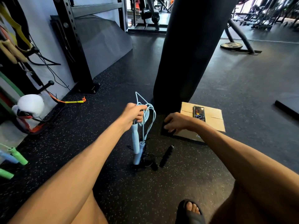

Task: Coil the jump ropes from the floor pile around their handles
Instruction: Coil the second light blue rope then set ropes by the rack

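My left hand (133, 114) grips a light blue jump rope (146, 113) near the tops of its two pale blue handles (135, 143), which hang down together. Loose loops of the blue cord stick up and out beside my fist. Under the handles, a black jump rope (149, 160) lies in a tangle on the floor, one black handle (165, 156) lying to its right. My right hand (175, 122) reaches out over a dark flat object (166, 132) at the corner of a cardboard sheet (213, 118), fingers curled down onto it; whether it holds anything is unclear.
A black punching bag (186, 54) hangs just beyond my hands. A phone (199, 113) lies on the cardboard. At left are a white boxing glove (30, 105), green handles (17, 157), an orange and yellow rope (72, 101) and a rack post (76, 46). My sandalled foot (191, 210) is bottom centre.
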Tool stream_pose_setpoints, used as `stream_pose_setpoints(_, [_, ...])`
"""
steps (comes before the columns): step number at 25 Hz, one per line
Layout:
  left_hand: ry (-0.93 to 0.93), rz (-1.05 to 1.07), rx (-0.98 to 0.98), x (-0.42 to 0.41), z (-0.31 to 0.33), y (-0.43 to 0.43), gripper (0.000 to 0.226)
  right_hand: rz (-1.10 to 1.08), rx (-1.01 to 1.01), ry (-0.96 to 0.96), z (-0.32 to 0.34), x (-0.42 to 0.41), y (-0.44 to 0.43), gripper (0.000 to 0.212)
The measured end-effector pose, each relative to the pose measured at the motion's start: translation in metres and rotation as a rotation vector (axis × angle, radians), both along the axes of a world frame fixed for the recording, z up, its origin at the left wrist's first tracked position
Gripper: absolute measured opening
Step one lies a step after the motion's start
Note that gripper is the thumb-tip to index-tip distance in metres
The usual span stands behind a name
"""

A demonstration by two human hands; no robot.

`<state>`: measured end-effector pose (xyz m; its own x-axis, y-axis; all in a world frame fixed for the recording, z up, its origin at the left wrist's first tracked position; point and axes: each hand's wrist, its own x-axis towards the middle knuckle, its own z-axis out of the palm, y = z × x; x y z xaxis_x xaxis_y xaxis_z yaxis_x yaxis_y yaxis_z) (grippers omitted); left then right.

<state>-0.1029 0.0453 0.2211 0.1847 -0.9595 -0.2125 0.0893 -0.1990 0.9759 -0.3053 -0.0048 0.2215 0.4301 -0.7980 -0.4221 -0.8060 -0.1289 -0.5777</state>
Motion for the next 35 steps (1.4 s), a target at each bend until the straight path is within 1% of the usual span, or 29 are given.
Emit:
stream_pose_setpoints(2, [0.045, -0.032, 0.004, -0.002, 0.003, 0.002, 0.038, 0.027, -0.054, -0.083, 0.001, 0.015, 0.009, 0.066])
stream_pose_setpoints(3, [0.081, -0.051, 0.008, -0.002, 0.004, 0.002, 0.043, 0.034, -0.088, -0.112, 0.0, 0.02, 0.01, 0.067])
stream_pose_setpoints(5, [0.161, -0.086, 0.019, 0.001, 0.009, 0.003, 0.046, 0.035, -0.138, -0.191, -0.003, 0.027, 0.011, 0.055])
stream_pose_setpoints(7, [0.192, -0.106, 0.027, 0.006, 0.013, 0.004, 0.039, -0.027, -0.13, -0.288, -0.001, 0.03, 0.011, 0.041])
stream_pose_setpoints(10, [0.138, -0.127, 0.038, 0.014, 0.016, 0.006, 0.031, -0.112, -0.045, -0.352, -0.002, 0.029, 0.012, 0.03])
stream_pose_setpoints(12, [0.051, -0.128, 0.033, 0.018, 0.016, 0.006, 0.036, -0.117, -0.096, -0.358, -0.002, 0.03, 0.011, 0.014])
stream_pose_setpoints(13, [0.019, -0.128, 0.028, 0.019, 0.015, 0.006, 0.039, -0.127, -0.142, -0.377, -0.002, 0.03, 0.01, 0.011])
stream_pose_setpoints(14, [0.007, -0.134, 0.024, 0.019, 0.015, 0.006, 0.041, -0.139, -0.177, -0.401, 0.0, 0.03, 0.008, 0.015])
stream_pose_setpoints(16, [0.018, -0.179, 0.023, 0.018, 0.014, 0.006, 0.041, -0.14, -0.199, -0.427, 0.003, 0.03, 0.006, 0.042])
stream_pose_setpoints(17, [0.019, -0.21, 0.021, 0.016, 0.014, 0.006, 0.04, -0.132, -0.209, -0.404, 0.003, 0.031, 0.005, 0.055])
stream_pose_setpoints(18, [0.01, -0.236, 0.018, 0.013, 0.014, 0.006, 0.04, -0.126, -0.224, -0.363, 0.001, 0.033, 0.006, 0.056])
stream_pose_setpoints(19, [-0.004, -0.253, 0.013, 0.011, 0.014, 0.007, 0.039, -0.125, -0.247, -0.335, -0.004, 0.035, 0.004, 0.046])
stream_pose_setpoints(21, [-0.037, -0.259, 0.0, 0.009, 0.013, 0.008, 0.034, -0.125, -0.309, -0.265, -0.007, 0.034, 0.002, 0.015])
stream_pose_setpoints(22, [-0.066, -0.244, -0.003, 0.009, 0.012, 0.008, 0.033, -0.111, -0.357, -0.207, -0.006, 0.031, 0.001, 0.01])
stream_pose_setpoints(23, [-0.113, -0.209, -0.004, 0.011, 0.011, 0.008, 0.038, -0.103, -0.396, -0.147, -0.007, 0.028, -0.002, 0.012])
stream_pose_setpoints(25, [-0.244, -0.082, -0.003, 0.017, 0.007, 0.004, 0.056, -0.091, -0.418, -0.052, -0.006, 0.02, -0.006, 0.018])
stream_pose_setpoints(26, [-0.299, -0.013, -0.004, 0.021, 0.006, 0.001, 0.061, -0.083, -0.404, -0.02, -0.004, 0.016, -0.006, 0.019])
stream_pose_setpoints(27, [-0.33, 0.045, -0.01, 0.025, 0.006, -0.001, 0.061, -0.078, -0.384, -0.002, -0.003, 0.013, -0.007, 0.018])
stream_pose_setpoints(29, [-0.315, 0.122, -0.038, 0.033, 0.007, -0.004, 0.052, -0.088, -0.275, -0.036, -0.002, 0.005, -0.006, 0.016])
stream_pose_setpoints(31, [-0.274, 0.156, -0.066, 0.036, 0.01, -0.006, 0.043, -0.08, -0.083, -0.083, 0.0, -0.002, -0.003, 0.028])
stream_pose_setpoints(32, [-0.261, 0.167, -0.074, 0.037, 0.011, -0.006, 0.04, -0.041, -0.021, -0.055, -0.001, -0.004, -0.003, 0.033])
stream_pose_setpoints(33, [-0.26, 0.182, -0.079, 0.037, 0.011, -0.006, 0.038, 0.012, -0.007, -0.001, -0.002, -0.005, -0.003, 0.034])
stream_pose_setpoints(35, [-0.284, 0.231, -0.081, 0.039, 0.011, -0.006, 0.037, 0.104, -0.072, 0.125, -0.005, -0.004, -0.005, 0.027])
